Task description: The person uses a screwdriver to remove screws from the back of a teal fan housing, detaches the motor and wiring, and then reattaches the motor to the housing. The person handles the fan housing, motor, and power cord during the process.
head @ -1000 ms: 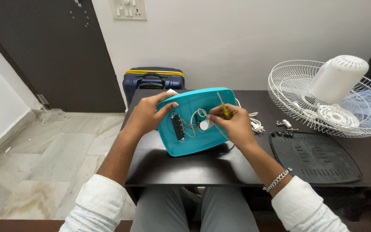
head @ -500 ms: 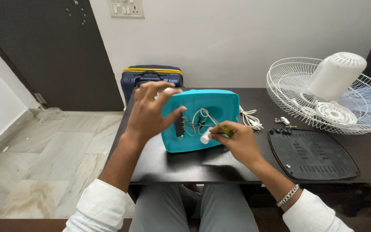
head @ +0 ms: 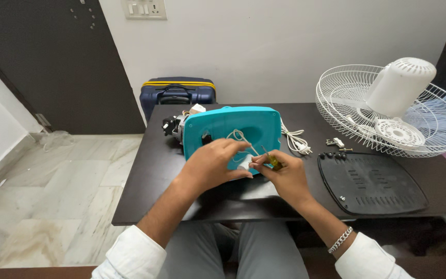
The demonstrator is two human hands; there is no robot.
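Left hand [head: 213,166] grips teal fan base [head: 232,135] (tilted on edge); right hand [head: 284,176] pinches yellow-handled screwdriver [head: 271,160] against it.

White wire fan guard [head: 357,111] with white motor cover [head: 401,85], black vented panel [head: 372,183], coiled white cord [head: 295,142], navy suitcase [head: 177,94], dark bench [head: 145,181]

Your sleeves: white fabric, both pushed up above the forearm, bunched in soft folds near the elbows
Your forearms: bare from the rolled cuffs down to the wrists
Your left hand [head: 213,164]: bare, no ring or watch visible
Your right hand [head: 284,175]: bare, no glove
Your right wrist: a silver-coloured chain-link bracelet [head: 340,240], sitting loosely just ahead of the cuff
Your legs: grey trousers [head: 233,253], plain weave, seen between your arms
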